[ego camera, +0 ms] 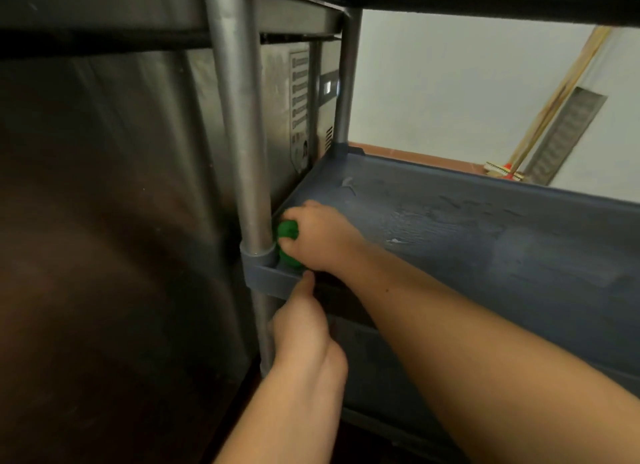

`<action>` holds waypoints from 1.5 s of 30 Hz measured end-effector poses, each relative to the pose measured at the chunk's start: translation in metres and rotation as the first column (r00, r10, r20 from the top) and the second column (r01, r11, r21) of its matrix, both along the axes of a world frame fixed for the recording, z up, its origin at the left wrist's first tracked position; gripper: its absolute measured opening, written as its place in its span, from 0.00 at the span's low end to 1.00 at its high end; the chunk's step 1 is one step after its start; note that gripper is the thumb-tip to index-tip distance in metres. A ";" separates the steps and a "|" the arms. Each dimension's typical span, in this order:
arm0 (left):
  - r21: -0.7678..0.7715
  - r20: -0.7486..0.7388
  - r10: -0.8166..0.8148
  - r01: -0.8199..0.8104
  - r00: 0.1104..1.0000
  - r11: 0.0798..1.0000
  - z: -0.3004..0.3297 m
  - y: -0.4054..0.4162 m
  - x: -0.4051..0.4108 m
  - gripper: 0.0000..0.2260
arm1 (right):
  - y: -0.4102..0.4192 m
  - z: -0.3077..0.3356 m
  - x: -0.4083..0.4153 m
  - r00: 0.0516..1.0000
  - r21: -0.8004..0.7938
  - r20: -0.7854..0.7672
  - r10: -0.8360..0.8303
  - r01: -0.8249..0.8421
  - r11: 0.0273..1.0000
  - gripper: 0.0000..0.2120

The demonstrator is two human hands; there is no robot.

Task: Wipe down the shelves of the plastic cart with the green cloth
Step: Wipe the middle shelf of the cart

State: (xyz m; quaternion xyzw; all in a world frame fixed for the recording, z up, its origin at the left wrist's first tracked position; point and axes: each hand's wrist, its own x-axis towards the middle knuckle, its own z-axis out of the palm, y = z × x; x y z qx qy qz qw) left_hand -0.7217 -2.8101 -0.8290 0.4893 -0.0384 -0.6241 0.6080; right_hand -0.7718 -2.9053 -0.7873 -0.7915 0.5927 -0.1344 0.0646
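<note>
Right hand (320,236) grips the bunched cloth (288,235) in the shelf (485,241) corner by the post (242,144); left hand (301,321) holds the shelf rim, thumb on top.

White wall (450,82) behind; steel cabinet (104,186) left; broom (504,172) leaning in corner.
</note>
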 end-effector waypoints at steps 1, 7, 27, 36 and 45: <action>0.012 0.071 0.024 -0.025 0.997 1.000 0.001 0.000 0.005 0.24 | -0.005 -0.001 0.000 1.000 -0.001 -0.008 -0.006 0.006 1.000 0.22; -0.423 0.582 0.194 0.091 0.790 0.901 0.015 0.008 0.015 0.13 | -0.010 -0.009 -0.012 0.998 -0.046 0.049 0.035 -0.033 0.998 0.18; 0.466 0.838 -0.057 0.658 -0.542 0.591 0.029 -0.006 -0.110 0.26 | 0.081 0.011 -0.221 0.974 0.094 -0.053 -0.219 0.224 0.970 0.23; 0.287 0.873 0.070 0.624 -0.483 0.727 0.020 0.020 -0.142 0.19 | 0.156 0.009 -0.370 0.906 0.074 -0.011 -0.423 0.422 0.903 0.19; 0.129 0.869 0.336 0.823 -0.362 0.553 0.018 0.090 -0.276 0.14 | 0.172 -0.003 -0.399 0.908 -0.017 0.040 -0.418 0.418 0.908 0.13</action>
